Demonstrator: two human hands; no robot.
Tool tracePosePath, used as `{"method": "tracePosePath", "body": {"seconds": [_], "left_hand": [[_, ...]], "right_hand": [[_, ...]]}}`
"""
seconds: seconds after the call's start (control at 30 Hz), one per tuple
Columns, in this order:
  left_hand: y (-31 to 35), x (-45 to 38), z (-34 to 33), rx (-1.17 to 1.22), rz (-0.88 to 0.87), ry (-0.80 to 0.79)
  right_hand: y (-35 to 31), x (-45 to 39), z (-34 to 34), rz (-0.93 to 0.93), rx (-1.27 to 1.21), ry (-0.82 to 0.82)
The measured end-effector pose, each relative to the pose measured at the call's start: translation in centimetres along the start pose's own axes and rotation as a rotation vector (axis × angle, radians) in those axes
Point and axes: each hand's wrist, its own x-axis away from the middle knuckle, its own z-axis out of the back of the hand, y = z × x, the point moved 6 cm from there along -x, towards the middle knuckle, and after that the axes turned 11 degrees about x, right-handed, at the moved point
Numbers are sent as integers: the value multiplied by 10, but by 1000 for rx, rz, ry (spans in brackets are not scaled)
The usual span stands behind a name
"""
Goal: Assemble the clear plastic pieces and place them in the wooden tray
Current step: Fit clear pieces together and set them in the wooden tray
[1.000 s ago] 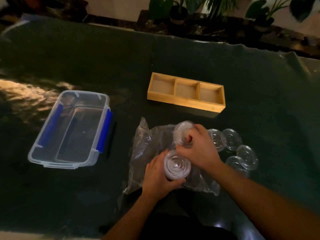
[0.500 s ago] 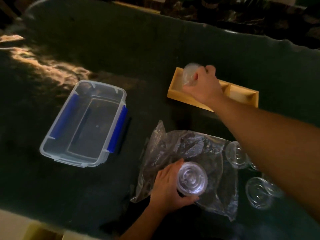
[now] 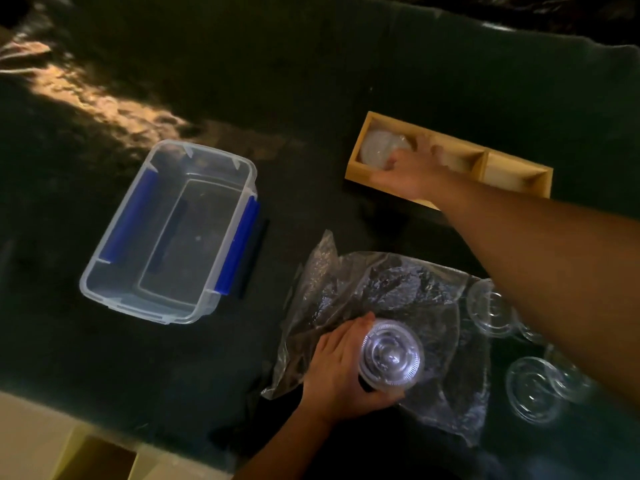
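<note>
The wooden tray [image 3: 512, 174] with three compartments lies at the far right on the dark cloth. A clear lidded cup [image 3: 379, 152] sits low in its left compartment. My right hand [image 3: 412, 169] reaches over the tray's near wall with its fingers still on that cup; the hand is blurred. Near me, my left hand [image 3: 337, 368] grips a second clear cup [image 3: 391, 358] from the side, its ribbed lid facing up, over a crumpled plastic bag [image 3: 388, 289]. Loose clear lids [image 3: 491, 310] [image 3: 533, 389] lie to the right, partly hidden under my right forearm.
An open clear storage box [image 3: 169, 233] with blue latches stands at the left. The table's near edge [image 3: 104, 420] runs along the bottom left. A bright patch of light falls on the cloth at the far left.
My right hand carried a clear cup from the bag to the wooden tray and lowered it into the left compartment. My left hand kept its cup in place. The camera tilted down.
</note>
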Motion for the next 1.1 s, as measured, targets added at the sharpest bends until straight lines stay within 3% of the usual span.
{"method": "tracePosePath", "body": {"seconds": [0.07,0.17,0.27,0.4,0.5,0.73,1.1], "left_hand": [[2,0,1,-8,2,-5],[6,0,3,-20,9,-13],[5,-1,3,-46,8,-11],[-1,-1,0,-72,5,3],[-3,-3,-3,-144,-10,-7],[-10,-6,-1,-103,63,78],[-8,-3,2,-6,81,-18]], "right_hand": [[2,17,-2,7,-116,38],[5,68,-8,-10,-335,323],[-8,138,-23,66,-347,531],[-25,226,-77,135,-356,371],[-29,268,-115,-8,-266,241],[-14,274,-135,-3,-312,-68],[-21,275,-134,-80,-169,-128]]}}
